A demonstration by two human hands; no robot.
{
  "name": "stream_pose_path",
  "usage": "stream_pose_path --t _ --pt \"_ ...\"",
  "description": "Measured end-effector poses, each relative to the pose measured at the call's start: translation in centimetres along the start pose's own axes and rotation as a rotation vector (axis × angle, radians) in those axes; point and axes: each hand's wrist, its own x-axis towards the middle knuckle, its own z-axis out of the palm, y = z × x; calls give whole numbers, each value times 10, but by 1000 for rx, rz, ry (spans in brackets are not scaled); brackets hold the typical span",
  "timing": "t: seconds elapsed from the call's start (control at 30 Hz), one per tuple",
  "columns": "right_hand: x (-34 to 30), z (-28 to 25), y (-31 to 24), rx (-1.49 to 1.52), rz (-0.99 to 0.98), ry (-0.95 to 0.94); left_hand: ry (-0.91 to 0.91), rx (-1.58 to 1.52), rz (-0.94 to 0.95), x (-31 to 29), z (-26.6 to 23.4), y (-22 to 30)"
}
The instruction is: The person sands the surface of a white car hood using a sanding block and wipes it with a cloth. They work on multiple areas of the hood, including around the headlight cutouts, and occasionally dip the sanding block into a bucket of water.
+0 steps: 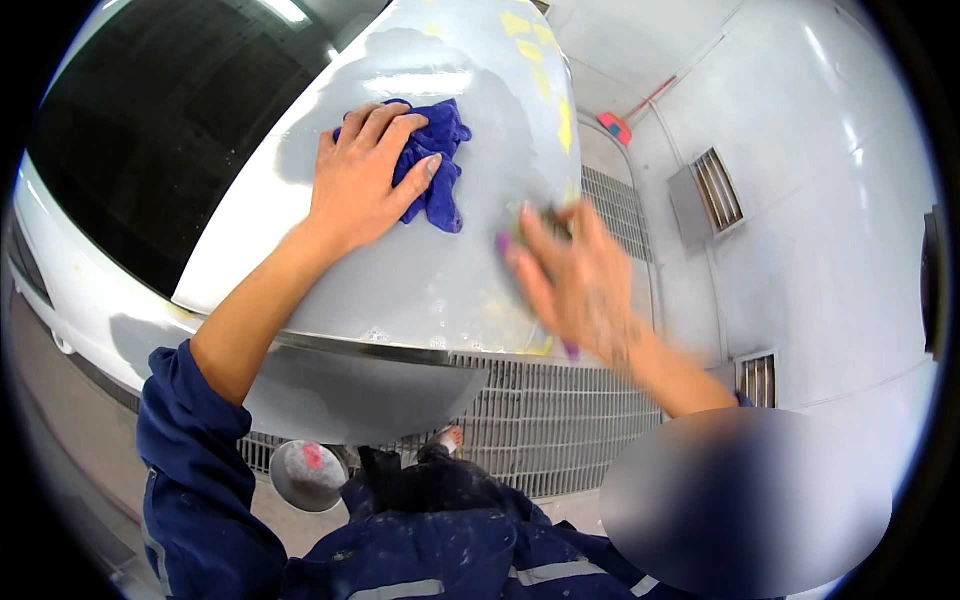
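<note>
My left hand (pixel 365 175) rests on a crumpled blue cloth (pixel 440 190), pressing it against the car's hood (pixel 390 290) with the fingers curled over it. White paint and grey patches cover the hood, with yellow spots along its right edge. Over the hood's right side, my right hand (pixel 585 285) is smeared by motion. Its fingers are bent around a flat pad with purple edges (pixel 503 243), mostly hidden under the hand. Wet, foamy marks show on the grey surface near the front edge.
A bucket (pixel 308 478) with whitish contents and something pink stands on the floor near my legs. Metal floor grating (pixel 540 430) runs along the hood's front and right. A red long-handled tool (pixel 618 128) leans by the white wall, which has vents (pixel 722 190). The dark windscreen (pixel 150 130) is left.
</note>
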Motion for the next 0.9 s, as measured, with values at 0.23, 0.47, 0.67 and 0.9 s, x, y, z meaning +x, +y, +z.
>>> stream_pose_path --t 0.23,0.47,0.67,0.9 --pt "-2 -13 11 69 49 -76 -2 -7 3 3 2 4" --pt "-33 -35 -2 11 -87 -102 -2 24 3 5 0 3" --pt "-26 -22 1 -19 1 -32 -11 10 -2 -1 -5 -1" --pt "15 -6 21 -84 104 -29 -7 -13 6 -1 0 3"
